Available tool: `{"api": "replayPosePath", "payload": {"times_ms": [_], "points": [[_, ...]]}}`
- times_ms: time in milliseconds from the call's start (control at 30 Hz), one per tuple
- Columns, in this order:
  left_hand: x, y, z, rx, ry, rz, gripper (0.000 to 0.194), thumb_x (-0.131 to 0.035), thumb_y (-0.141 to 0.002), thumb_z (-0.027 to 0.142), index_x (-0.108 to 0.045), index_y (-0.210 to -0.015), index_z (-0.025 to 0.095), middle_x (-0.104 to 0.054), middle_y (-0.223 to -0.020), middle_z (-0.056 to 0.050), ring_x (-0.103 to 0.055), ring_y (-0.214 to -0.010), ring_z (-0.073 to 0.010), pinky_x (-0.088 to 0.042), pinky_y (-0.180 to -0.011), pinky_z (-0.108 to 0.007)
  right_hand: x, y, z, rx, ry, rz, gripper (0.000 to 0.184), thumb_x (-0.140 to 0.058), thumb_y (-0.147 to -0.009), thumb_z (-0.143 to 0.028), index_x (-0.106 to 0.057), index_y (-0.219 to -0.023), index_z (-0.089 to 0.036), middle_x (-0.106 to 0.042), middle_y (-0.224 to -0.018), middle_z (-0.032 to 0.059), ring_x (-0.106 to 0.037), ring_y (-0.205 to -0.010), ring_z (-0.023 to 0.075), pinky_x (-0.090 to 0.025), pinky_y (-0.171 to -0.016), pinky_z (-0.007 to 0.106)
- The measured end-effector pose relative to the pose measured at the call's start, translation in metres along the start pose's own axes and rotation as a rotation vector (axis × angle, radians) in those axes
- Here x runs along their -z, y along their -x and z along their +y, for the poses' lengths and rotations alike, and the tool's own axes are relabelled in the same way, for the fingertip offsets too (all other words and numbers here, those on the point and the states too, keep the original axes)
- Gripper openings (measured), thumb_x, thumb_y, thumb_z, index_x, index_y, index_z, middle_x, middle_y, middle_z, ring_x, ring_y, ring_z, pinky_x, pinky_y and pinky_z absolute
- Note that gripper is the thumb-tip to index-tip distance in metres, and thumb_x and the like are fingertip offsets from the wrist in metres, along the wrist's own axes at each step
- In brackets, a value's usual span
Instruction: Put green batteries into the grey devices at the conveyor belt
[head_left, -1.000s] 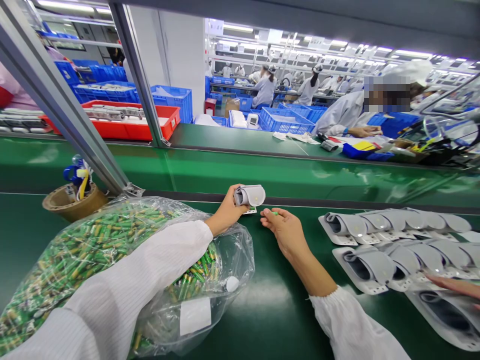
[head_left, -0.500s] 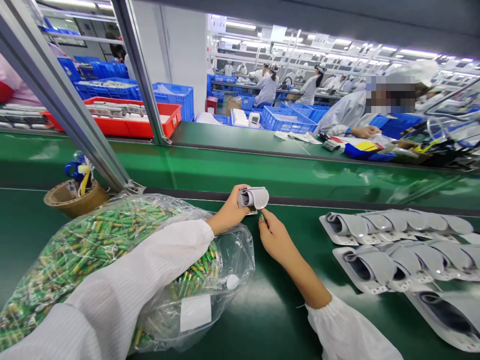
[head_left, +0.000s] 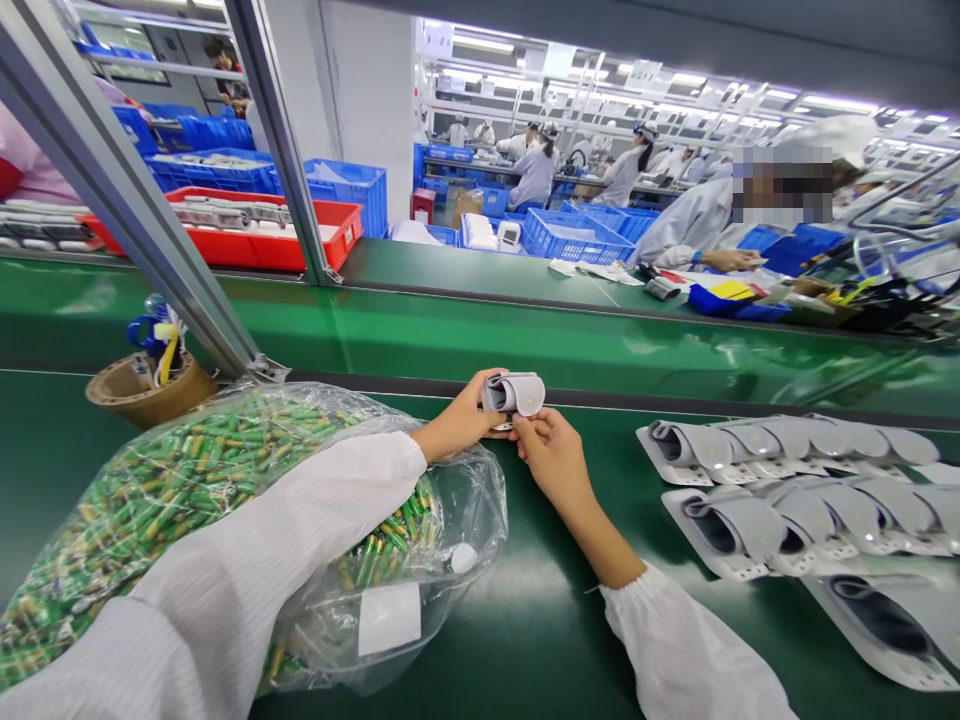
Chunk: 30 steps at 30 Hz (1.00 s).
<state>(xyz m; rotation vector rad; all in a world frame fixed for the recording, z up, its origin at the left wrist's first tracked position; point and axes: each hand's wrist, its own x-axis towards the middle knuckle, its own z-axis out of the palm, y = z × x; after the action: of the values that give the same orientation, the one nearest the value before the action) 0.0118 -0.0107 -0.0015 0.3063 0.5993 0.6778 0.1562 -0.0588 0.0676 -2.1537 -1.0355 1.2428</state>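
so, my left hand (head_left: 454, 425) clenches the grey wrist cuff (head_left: 514, 394) just ahead of my right hand (head_left: 551, 455), which pinches at its underside, whatever it grips hidden; working there seems to call for a steady hold.

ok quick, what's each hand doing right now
left hand: closed, holding a gray cuff
right hand: closed at the cuff's edge, can't tell if it holds anything

Head-worn camera, facing forward and down, close range
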Motion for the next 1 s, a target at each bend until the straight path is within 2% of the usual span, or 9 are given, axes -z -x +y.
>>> {"api": "replayPosePath", "payload": {"times_ms": [167,333,433,533,633,733,833,900,1000], "points": [[-0.003,-0.004,0.0,0.021,0.075,0.104,0.073,-0.069,-0.066,0.006,-0.049,-0.133,0.026,-0.06,-0.133,-0.009,-0.066,-0.111,-0.026,-0.057,-0.104,-0.059,-0.006,0.002,-0.003,0.036,-0.127,0.065,0.07,-0.084,-0.07,-0.062,-0.063,-0.113,-0.011,-0.065,-0.087,0.0046,-0.06,-0.07,0.0105,-0.05,-0.061,0.023],[-0.002,-0.003,0.008,0.049,0.173,0.113,0.076,-0.064,-0.062,0.004,-0.046,-0.132,0.027,-0.053,-0.144,-0.008,-0.067,-0.111,-0.0251,-0.056,-0.106,-0.065,0.005,-0.003,-0.005,0.102,-0.084,0.304,0.058,-0.072,-0.079,-0.063,-0.064,-0.107,-0.014,-0.066,-0.095,0.0056,-0.063,-0.077,0.012,-0.055,-0.067,0.026],[-0.003,-0.001,0.012,0.03,0.156,0.087,0.086,-0.059,-0.055,0.002,-0.048,-0.136,0.029,-0.047,-0.152,-0.007,-0.065,-0.115,-0.0247,-0.055,-0.108,-0.062,0.011,-0.004,-0.004,0.012,-0.189,0.231,0.044,-0.063,-0.077,-0.054,-0.056,-0.099,-0.017,-0.061,-0.086,0.0015,-0.061,-0.071,0.0131,-0.056,-0.064,0.03],[-0.004,0.0,0.012,0.033,0.137,0.016,0.091,-0.06,-0.056,0.003,-0.048,-0.142,0.031,-0.051,-0.151,-0.006,-0.065,-0.116,-0.0255,-0.055,-0.109,-0.059,0.012,0.001,-0.005,0.082,0.128,0.093,0.037,-0.049,-0.086,-0.047,-0.062,-0.103,-0.017,-0.054,-0.075,-0.0003,-0.049,-0.058,0.0107,-0.046,-0.059,0.028],[-0.002,-0.001,0.01,0.032,0.114,-0.015,0.097,-0.063,-0.061,0.007,-0.042,-0.153,0.032,-0.053,-0.152,-0.008,-0.067,-0.114,-0.027,-0.057,-0.106,-0.058,0.008,0.005,-0.009,0.214,0.357,0.108,0.045,-0.047,-0.093,-0.049,-0.07,-0.114,-0.015,-0.065,-0.09,0.0066,-0.056,-0.075,0.0141,-0.046,-0.071,0.029],[0.004,-0.001,0.009,-0.077,-0.053,-0.051,0.1,-0.063,-0.074,0.013,-0.03,-0.166,0.035,-0.046,-0.162,-0.009,-0.063,-0.126,-0.0319,-0.054,-0.11,-0.057,0.005,0.002,-0.013,-0.028,0.044,0.133,0.046,-0.057,-0.09,-0.047,-0.066,-0.12,-0.013,-0.062,-0.085,0.0041,-0.047,-0.063,0.0102,-0.04,-0.059,0.025],[0.008,0.005,0.011,-0.354,-0.428,-0.133,0.084,-0.063,-0.09,0.022,-0.033,-0.168,0.035,-0.027,-0.175,-0.006,-0.04,-0.153,-0.038,-0.041,-0.122,-0.056,0.005,-0.003,-0.017,-0.336,-0.425,0.082,0.032,-0.064,-0.082,-0.031,-0.06,-0.108,-0.012,-0.059,-0.082,0.0015,-0.036,-0.052,0.0046,-0.032,-0.047,0.019],[0.008,0.012,0.013,-0.521,-0.645,-0.191,0.076,-0.064,-0.095,0.026,-0.039,-0.166,0.033,-0.018,-0.178,-0.006,-0.025,-0.161,-0.0394,-0.027,-0.129,-0.057,0.006,-0.005,-0.021,-0.422,-0.58,0.016,0.023,-0.067,-0.077,-0.022,-0.055,-0.095,-0.014,-0.059,-0.081,0.001,-0.04,-0.053,0.0037,-0.035,-0.047,0.017],[0.005,0.017,0.013,-0.626,-0.771,-0.195,0.073,-0.069,-0.094,0.027,-0.046,-0.163,0.027,-0.028,-0.174,-0.013,-0.027,-0.159,-0.0403,-0.02,-0.13,-0.058,0.007,-0.005,-0.026,-0.461,-0.653,-0.045,0.021,-0.066,-0.075,-0.016,-0.051,-0.089,-0.014,-0.054,-0.075,-0.0011,-0.042,-0.055,0.0035,-0.036,-0.047,0.014]]}}
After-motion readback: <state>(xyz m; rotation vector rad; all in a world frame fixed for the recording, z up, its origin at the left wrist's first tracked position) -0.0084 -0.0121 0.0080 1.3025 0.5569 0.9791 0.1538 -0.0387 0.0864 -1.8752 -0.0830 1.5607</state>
